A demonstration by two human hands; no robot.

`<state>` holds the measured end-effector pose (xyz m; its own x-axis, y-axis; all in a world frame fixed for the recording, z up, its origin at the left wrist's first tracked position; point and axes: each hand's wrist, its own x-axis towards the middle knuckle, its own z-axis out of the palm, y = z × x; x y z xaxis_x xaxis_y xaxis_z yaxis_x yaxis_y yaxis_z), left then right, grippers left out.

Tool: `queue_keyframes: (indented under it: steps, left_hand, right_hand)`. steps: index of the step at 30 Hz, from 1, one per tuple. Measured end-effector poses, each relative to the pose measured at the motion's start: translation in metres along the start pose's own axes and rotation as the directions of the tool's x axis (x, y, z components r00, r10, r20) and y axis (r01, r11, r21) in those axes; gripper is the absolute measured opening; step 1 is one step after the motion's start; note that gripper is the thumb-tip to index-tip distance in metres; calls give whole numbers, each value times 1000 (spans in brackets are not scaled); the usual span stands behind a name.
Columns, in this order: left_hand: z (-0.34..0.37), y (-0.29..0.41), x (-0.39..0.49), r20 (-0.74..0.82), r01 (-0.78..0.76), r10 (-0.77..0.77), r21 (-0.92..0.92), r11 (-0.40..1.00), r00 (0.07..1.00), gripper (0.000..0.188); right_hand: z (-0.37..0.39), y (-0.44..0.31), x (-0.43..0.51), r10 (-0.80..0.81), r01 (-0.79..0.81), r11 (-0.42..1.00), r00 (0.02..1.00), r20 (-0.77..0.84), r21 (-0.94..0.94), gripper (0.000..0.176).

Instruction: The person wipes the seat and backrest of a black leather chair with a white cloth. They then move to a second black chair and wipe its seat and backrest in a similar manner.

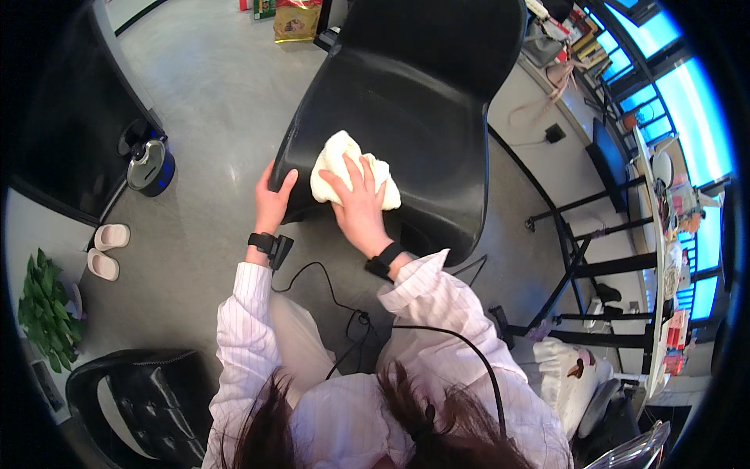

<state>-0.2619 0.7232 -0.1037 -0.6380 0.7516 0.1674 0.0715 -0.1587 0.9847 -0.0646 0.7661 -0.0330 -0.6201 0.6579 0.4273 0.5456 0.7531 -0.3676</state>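
Before me stands a black moulded chair (404, 117) with a smooth, shiny seat and a raised back. A pale cream cloth (335, 161) lies bunched on the front left part of the seat. Spread over the cloth, my right hand (360, 208) presses it against the surface with the fingertips on top. My left hand (273, 196) grips the left front edge of the seat, its thumb on the upper side and the fingers partly hidden at the rim. Dark straps with small devices sit on both wrists.
Black cables (357, 316) hang and loop near my knees. Behind me on the left is a black tufted chair (146, 398). Along the left wall are a leafy plant (50, 311), pale slippers (105, 252) and a lidded pot (151, 170). A cluttered white-topped table (650, 193) stands on the right.
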Motion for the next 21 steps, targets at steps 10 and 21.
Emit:
queue_keyframes:
  steps: [10, 21]
  left_hand:
    - [20, -2, -16, -57, -21, 26, 77, 997, 998, 57]
    - [129, 5, -46, -124, 11, 1, 92, 996, 992, 62]
  right_hand:
    - [-99, 150, -133, -115, 168, 861, 984, 139, -480, 42]
    - [-121, 277, -80, -104, 75, 886, 994, -38, -458, 73]
